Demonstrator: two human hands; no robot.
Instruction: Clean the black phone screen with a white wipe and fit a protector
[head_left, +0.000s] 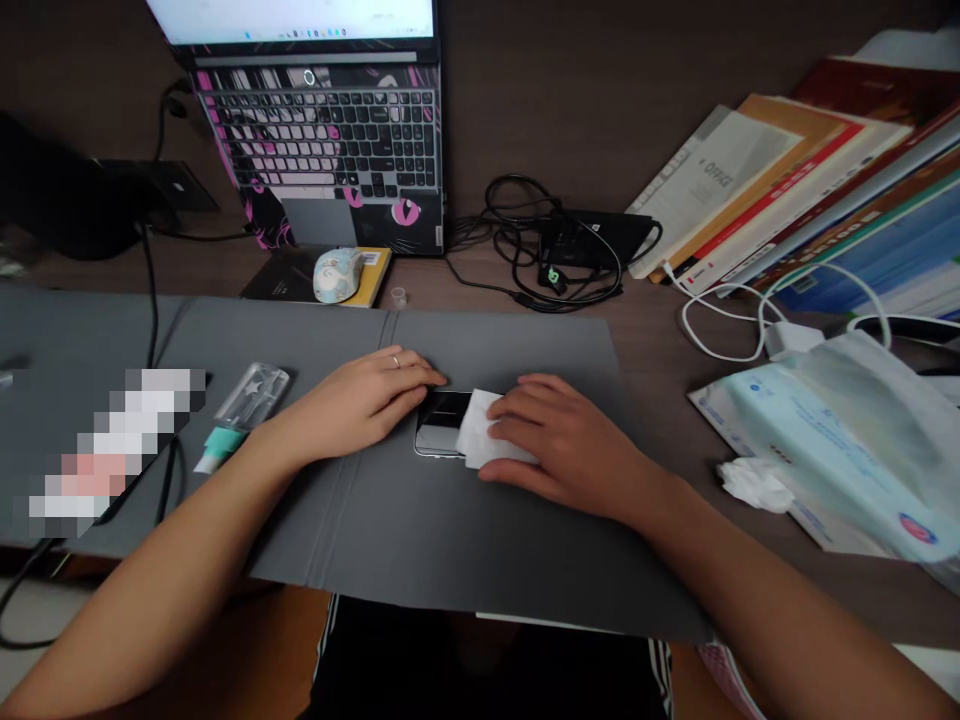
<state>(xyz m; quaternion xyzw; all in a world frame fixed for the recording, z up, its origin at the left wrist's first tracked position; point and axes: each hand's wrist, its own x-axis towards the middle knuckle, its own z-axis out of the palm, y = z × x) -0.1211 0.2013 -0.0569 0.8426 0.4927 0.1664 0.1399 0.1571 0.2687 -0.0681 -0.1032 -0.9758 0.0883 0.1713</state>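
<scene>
A dark phone lies flat on a grey mat in the middle of the desk. My left hand rests on its left end, fingers together and pressed down, a ring on one finger. My right hand presses a folded white tissue onto the phone's right part, fingers laid flat over it. The tissue and hand hide most of the screen.
A laptop stands open behind, with a mouse on a notebook. A small spray bottle lies left. Black cables and a charger, a stack of books, a tissue pack and a crumpled tissue sit right.
</scene>
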